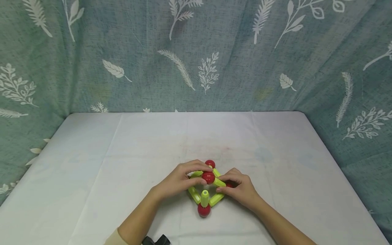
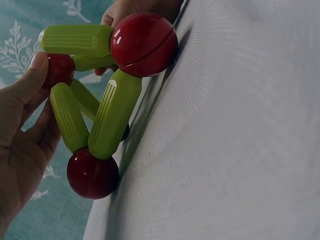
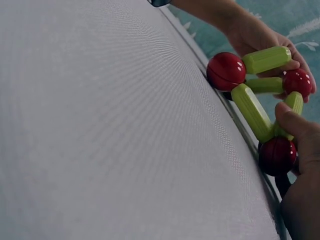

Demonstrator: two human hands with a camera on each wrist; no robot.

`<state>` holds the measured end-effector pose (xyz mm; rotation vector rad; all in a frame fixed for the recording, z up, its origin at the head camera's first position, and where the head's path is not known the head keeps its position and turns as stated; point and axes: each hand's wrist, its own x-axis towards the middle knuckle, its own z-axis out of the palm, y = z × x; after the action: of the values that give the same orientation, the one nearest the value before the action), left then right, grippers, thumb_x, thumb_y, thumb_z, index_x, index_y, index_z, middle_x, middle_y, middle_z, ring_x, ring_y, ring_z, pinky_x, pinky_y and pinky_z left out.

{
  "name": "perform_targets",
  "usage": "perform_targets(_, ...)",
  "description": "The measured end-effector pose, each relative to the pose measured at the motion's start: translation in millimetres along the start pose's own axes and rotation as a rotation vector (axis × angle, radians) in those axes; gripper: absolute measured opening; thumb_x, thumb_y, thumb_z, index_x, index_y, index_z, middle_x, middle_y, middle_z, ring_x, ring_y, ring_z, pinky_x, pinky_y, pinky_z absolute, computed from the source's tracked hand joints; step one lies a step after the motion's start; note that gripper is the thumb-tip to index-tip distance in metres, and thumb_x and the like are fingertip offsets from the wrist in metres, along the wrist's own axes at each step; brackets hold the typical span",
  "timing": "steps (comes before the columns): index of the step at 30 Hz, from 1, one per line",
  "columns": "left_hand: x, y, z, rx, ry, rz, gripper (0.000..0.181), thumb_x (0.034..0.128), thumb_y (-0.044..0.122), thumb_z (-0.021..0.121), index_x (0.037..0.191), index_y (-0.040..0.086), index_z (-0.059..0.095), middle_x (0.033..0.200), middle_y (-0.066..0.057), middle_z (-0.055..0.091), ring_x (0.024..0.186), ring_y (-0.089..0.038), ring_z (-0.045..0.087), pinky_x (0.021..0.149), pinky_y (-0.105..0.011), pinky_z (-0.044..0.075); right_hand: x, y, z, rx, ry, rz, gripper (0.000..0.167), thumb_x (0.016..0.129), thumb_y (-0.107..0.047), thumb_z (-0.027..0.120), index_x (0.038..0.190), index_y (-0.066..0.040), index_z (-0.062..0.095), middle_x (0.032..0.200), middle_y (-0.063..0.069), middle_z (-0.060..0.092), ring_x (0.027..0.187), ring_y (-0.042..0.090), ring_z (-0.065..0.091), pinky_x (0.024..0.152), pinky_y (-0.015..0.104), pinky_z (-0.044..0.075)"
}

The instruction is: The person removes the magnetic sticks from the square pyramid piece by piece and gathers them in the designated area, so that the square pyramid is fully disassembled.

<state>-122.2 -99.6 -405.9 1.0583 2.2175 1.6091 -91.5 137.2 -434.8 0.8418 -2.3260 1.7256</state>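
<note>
A ball-and-rod toy structure of red balls and yellow-green rods stands on the table between both hands. My left hand [image 1: 176, 180] holds a raised red ball [image 1: 208, 177] between thumb and fingers. At the right corner, my right hand [image 1: 242, 188] pinches a green rod [image 3: 295, 102] beside another red ball [image 3: 278, 156], which the fingers partly cover. The near red ball [image 1: 203, 210] rests on the table, with an upright rod [image 1: 205, 198] whose top end is free. Another red ball [image 1: 210, 164] sits at the far corner. The left corner is mostly hidden behind the left hand.
A white cloth covers the table [image 1: 137, 146]. Behind and beside it hangs a blue-green leaf-patterned curtain [image 1: 147, 68]. A black object [image 1: 157, 240] lies at the near edge by the left forearm.
</note>
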Motion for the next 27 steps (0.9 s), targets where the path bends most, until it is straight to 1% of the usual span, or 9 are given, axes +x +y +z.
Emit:
perform_targets(4, -0.3, 0.5, -4.5, -0.001, 0.031, -0.034, 0.037, 0.0851, 0.017, 0.069, 0.121, 0.008, 0.063, 0.118, 0.000, 0.063, 0.107, -0.014, 0.058, 0.081, -0.036, 0.054, -3.7, 16.2, -0.5, 0.081, -0.013, 0.075, 0.025, 0.070, 0.005, 0.079, 0.093, 0.000, 0.072, 0.087, 0.006, 0.065, 0.083, 0.008, 0.056, 0.070, 0.022, 0.049)
perform_targets(6, -0.6, 0.9, -6.2, 0.014, 0.033, -0.036, 0.039, 0.0851, 0.017, 0.069, 0.123, 0.008, 0.062, 0.118, 0.001, 0.062, 0.106, -0.013, 0.058, 0.077, -0.033, 0.053, -4.0, 18.4, -1.2, 0.110, -0.024, 0.086, 0.026, 0.071, 0.003, 0.078, 0.095, -0.002, 0.072, 0.090, 0.003, 0.065, 0.085, 0.007, 0.056, 0.071, 0.022, 0.050)
perform_targets(10, -1.5, 2.8, -7.2, 0.085, 0.021, 0.007, 0.041, 0.0867, 0.017, 0.068, 0.126, 0.008, 0.060, 0.122, 0.001, 0.060, 0.111, -0.013, 0.054, 0.083, -0.036, 0.051, -3.4, 18.9, -2.9, 0.184, -0.048, 0.058, 0.023, 0.078, 0.004, 0.072, 0.100, 0.001, 0.069, 0.096, 0.002, 0.065, 0.087, 0.007, 0.058, 0.071, 0.023, 0.052)
perform_targets(13, -1.9, 5.1, -6.2, 0.144, 0.033, 0.043, 0.038, 0.0882, 0.015, 0.067, 0.125, 0.007, 0.061, 0.125, -0.001, 0.056, 0.117, -0.016, 0.050, 0.088, -0.038, 0.048, 0.9, 19.7, -4.6, 0.219, -0.032, 0.043, 0.020, 0.086, 0.007, 0.062, 0.105, 0.006, 0.065, 0.101, 0.008, 0.065, 0.090, 0.008, 0.060, 0.073, 0.023, 0.053)
perform_targets(15, -2.2, 6.8, -5.0, 0.172, 0.048, 0.048, 0.036, 0.0870, 0.015, 0.068, 0.122, 0.008, 0.062, 0.126, -0.001, 0.054, 0.119, -0.017, 0.048, 0.089, -0.038, 0.048, 6.6, 22.1, -6.2, 0.167, -0.011, 0.035, 0.020, 0.089, 0.006, 0.059, 0.108, 0.005, 0.065, 0.103, 0.011, 0.065, 0.091, 0.009, 0.060, 0.076, 0.023, 0.052)
perform_targets(17, -1.7, 7.4, -2.9, 0.178, 0.061, 0.046, 0.038, 0.0847, 0.015, 0.071, 0.120, 0.007, 0.063, 0.124, -0.001, 0.054, 0.117, -0.017, 0.049, 0.088, -0.037, 0.049, 13.9, 25.5, -8.0, 0.082, -0.003, 0.037, 0.022, 0.089, 0.002, 0.060, 0.110, 0.001, 0.065, 0.106, 0.012, 0.065, 0.096, 0.013, 0.058, 0.080, 0.025, 0.051)
perform_targets(20, -0.8, 7.5, -1.9, 0.173, 0.077, 0.031, 0.040, 0.0806, 0.016, 0.076, 0.118, 0.007, 0.064, 0.117, 0.002, 0.055, 0.111, -0.014, 0.051, 0.089, -0.034, 0.050, 30.4, 30.8, -9.3, -0.013, -0.075, 0.057, 0.030, 0.087, -0.004, 0.066, 0.117, -0.006, 0.065, 0.117, 0.007, 0.064, 0.107, 0.016, 0.054, 0.090, 0.031, 0.048)
perform_targets(24, -2.1, 7.4, -3.7, 0.160, 0.076, 0.038, 0.040, 0.0804, 0.012, 0.075, 0.118, 0.006, 0.063, 0.114, 0.002, 0.054, 0.108, -0.013, 0.053, 0.088, -0.031, 0.051, 50.5, 34.4, -6.9, 0.035, -0.256, 0.079, 0.035, 0.086, -0.008, 0.068, 0.121, -0.007, 0.063, 0.124, 0.006, 0.061, 0.118, 0.019, 0.050, 0.100, 0.038, 0.042)
perform_targets(27, -4.1, 9.6, -8.1, 0.165, 0.062, 0.043, 0.039, 0.0828, 0.010, 0.072, 0.121, 0.006, 0.062, 0.116, 0.000, 0.054, 0.108, -0.014, 0.053, 0.084, -0.030, 0.052, 57.4, 34.6, -4.7, 0.048, -0.310, 0.064, 0.032, 0.085, -0.008, 0.069, 0.117, -0.005, 0.065, 0.119, 0.008, 0.064, 0.115, 0.019, 0.051, 0.097, 0.037, 0.043)
